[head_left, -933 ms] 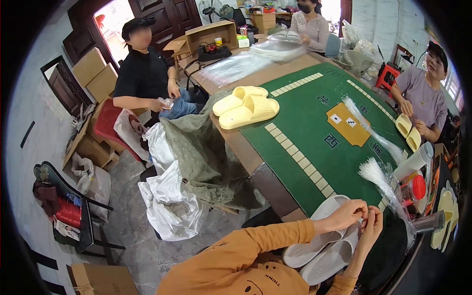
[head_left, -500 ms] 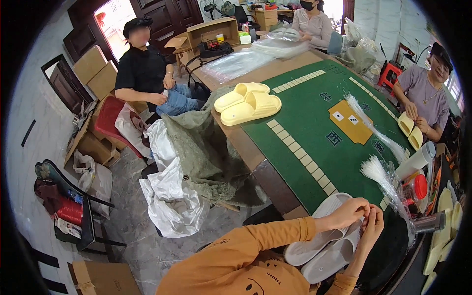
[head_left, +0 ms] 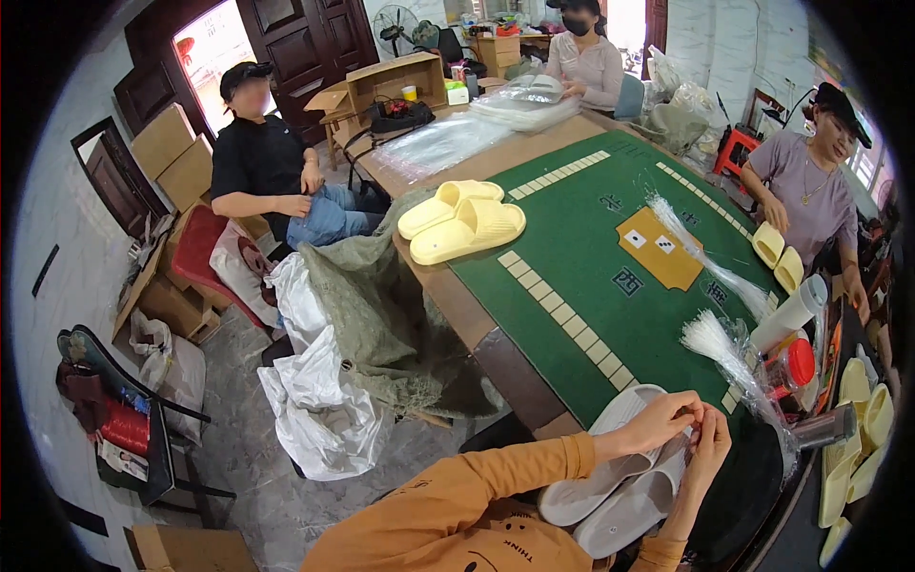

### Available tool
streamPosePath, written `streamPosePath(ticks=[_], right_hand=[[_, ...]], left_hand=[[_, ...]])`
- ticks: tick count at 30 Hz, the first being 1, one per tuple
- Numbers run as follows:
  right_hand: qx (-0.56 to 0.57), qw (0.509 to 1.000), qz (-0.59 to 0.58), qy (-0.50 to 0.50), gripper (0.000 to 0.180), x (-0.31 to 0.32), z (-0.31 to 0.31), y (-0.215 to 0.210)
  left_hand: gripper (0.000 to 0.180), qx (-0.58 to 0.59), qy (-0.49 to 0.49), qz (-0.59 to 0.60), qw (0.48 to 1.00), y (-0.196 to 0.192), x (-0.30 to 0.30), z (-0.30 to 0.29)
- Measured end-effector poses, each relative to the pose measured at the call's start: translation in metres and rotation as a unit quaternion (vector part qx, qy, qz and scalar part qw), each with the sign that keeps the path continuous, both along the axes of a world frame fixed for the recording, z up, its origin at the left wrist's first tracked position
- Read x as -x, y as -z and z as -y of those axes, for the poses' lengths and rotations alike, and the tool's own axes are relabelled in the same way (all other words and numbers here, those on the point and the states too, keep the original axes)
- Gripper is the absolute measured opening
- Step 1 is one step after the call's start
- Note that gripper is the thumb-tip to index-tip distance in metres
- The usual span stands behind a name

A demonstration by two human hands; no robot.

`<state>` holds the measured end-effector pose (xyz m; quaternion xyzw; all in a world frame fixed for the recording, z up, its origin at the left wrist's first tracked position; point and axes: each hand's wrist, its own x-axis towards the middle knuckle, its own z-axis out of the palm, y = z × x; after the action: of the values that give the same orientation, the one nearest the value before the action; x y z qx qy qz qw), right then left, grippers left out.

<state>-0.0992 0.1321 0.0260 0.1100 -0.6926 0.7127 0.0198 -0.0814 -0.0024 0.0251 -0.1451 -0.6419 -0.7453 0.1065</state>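
A pair of pale grey slippers (head_left: 621,518) lies side by side at the near edge of the green table mat, toes pointing away from me. Above their front straps, my left hand (head_left: 658,422) and my right hand (head_left: 707,444) meet with fingertips pinched close together. Whatever sits between those fingers is too small or too hidden to name. A bundle of thin white plastic ties (head_left: 715,345) rests on the mat just beyond my right hand.
Yellow slippers (head_left: 469,229) stand at the table's left corner; more yellow slippers (head_left: 839,477) lie at the right. A red-lidded jar (head_left: 796,364) and a white roll (head_left: 789,315) are near my right hand. Clear plastic bags (head_left: 448,141) lie farther back. Three other people sit around the table.
My view has shifted slightly, so the scene sits farther left. My hands stay pinched together over the grey slippers. The person at right has taken one hand off the small yellow slippers and lowered it.
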Motion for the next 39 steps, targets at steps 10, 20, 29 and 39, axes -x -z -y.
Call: streamPosePath(ticks=[10, 20, 29, 39], right_hand=[[0.073, 0.996, 0.041, 0.03, 0.022, -0.015, -0.01, -0.029], [0.055, 0.998, 0.034, 0.024, 0.016, -0.045, -0.009, -0.047], [-0.093, 0.99, -0.081, 0.063, 0.017, -0.058, -0.047, -0.076], [-0.475, 0.746, -0.196, 0.424, 0.042, 0.063, -0.345, -0.122]], left_hand=[[0.014, 0.096, 0.096, -0.025, 0.99, -0.026, -0.017, 0.014], [0.024, 0.068, 0.293, 0.092, 0.949, -0.046, -0.057, 0.022], [0.016, 0.158, 0.189, 0.139, 0.959, -0.063, -0.075, 0.022], [0.024, 0.252, -0.008, -0.052, 0.966, -0.046, -0.069, 0.018]])
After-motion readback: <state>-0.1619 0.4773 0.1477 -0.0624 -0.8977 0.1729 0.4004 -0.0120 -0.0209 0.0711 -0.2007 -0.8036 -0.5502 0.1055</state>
